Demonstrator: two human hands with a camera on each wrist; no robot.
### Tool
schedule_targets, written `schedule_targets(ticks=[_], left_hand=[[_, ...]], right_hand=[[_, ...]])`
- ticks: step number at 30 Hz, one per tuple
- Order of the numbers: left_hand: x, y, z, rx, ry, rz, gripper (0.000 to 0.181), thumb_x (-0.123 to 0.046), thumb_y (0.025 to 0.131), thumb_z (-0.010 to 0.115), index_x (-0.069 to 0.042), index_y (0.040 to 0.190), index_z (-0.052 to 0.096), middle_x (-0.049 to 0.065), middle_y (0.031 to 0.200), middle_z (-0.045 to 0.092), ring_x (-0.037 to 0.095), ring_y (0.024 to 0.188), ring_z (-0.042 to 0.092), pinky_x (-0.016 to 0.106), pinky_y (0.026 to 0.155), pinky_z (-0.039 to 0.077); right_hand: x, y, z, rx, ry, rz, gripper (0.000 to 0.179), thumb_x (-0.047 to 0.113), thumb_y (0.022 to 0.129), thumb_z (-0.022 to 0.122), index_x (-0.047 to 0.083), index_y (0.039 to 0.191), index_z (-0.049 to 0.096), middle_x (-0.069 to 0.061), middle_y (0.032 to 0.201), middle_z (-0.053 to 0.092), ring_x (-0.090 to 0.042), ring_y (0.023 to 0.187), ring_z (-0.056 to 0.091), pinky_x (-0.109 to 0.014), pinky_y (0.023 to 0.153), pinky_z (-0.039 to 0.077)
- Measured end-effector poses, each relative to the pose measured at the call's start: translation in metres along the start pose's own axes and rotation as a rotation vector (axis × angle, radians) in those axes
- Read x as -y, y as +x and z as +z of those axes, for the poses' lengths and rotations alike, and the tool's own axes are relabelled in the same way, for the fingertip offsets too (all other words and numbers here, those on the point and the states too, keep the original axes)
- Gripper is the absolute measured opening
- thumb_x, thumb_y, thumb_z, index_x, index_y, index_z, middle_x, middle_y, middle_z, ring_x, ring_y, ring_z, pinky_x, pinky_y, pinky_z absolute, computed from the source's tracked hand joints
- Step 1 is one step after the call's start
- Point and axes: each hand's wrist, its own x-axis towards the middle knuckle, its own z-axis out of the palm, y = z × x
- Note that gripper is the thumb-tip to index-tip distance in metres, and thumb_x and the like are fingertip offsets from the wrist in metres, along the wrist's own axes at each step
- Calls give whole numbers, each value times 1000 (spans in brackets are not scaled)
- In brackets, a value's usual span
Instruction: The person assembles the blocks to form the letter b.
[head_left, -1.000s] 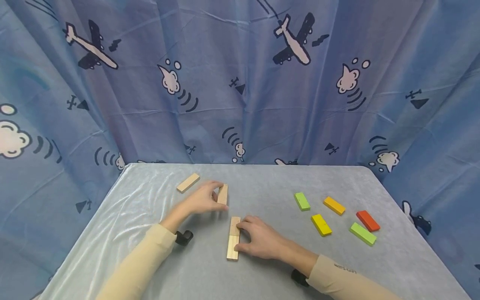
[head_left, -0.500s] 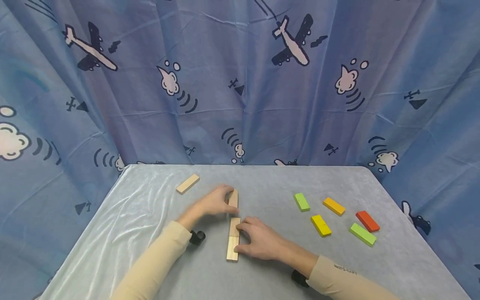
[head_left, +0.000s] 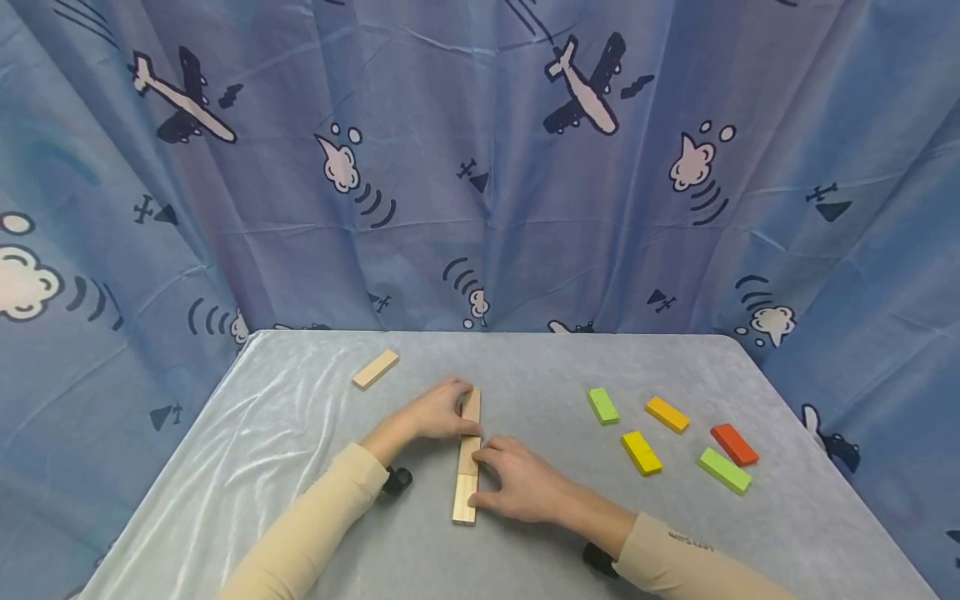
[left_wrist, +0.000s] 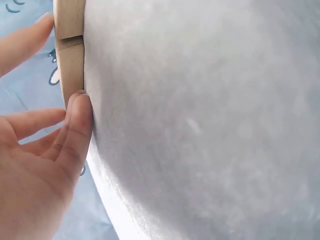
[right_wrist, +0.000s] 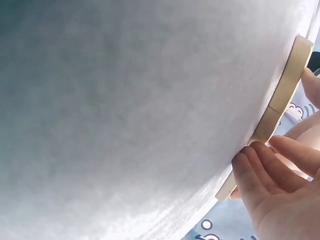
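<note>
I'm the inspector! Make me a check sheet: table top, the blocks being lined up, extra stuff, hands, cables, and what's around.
Surface: pale grey cloth, creased on the left.
Job's things: far block, middle block and near block in a row, all wooden; the left wrist view shows a dark notch at one join.
Clutter: loose wooden block at left; back green block, front green block, orange block, yellow block and red block at right.
Hands: left hand pinches the far block; right hand rests against the middle block and near block.
Cables: nothing seen.
Surroundings: blue curtain with printed planes behind.
</note>
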Motion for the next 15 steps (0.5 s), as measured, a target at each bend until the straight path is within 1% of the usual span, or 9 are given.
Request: schedule_targets(ticks=[4,7,15], left_hand=[[0,0,1,-15,-2,16,72,-36,87,80,6,140,54,19,139,55,32,126,55,46,105,47],[0,1,2,-21,3,17,72,-36,87,81,5,140,55,18,139,56,31,126,55,45,105,47],[2,2,4,-29,8,27,72,-40,87,80,3,140,55,16,138,57,30,126,56,44,106,46]], right_hand=[[1,-1,1,10,10,8,63,46,88,77,2,131,66,-8,126,62,-23,118,57,-41,97,50],[2,-2,2,10,6,7,66,50,87,76,2,131,65,-8,127,62,-23,118,56,-41,98,50],[9,-6,5,13,-54,11,86,65,79,78,3,137,61,-8,134,59,-24,123,53,-40,99,51]])
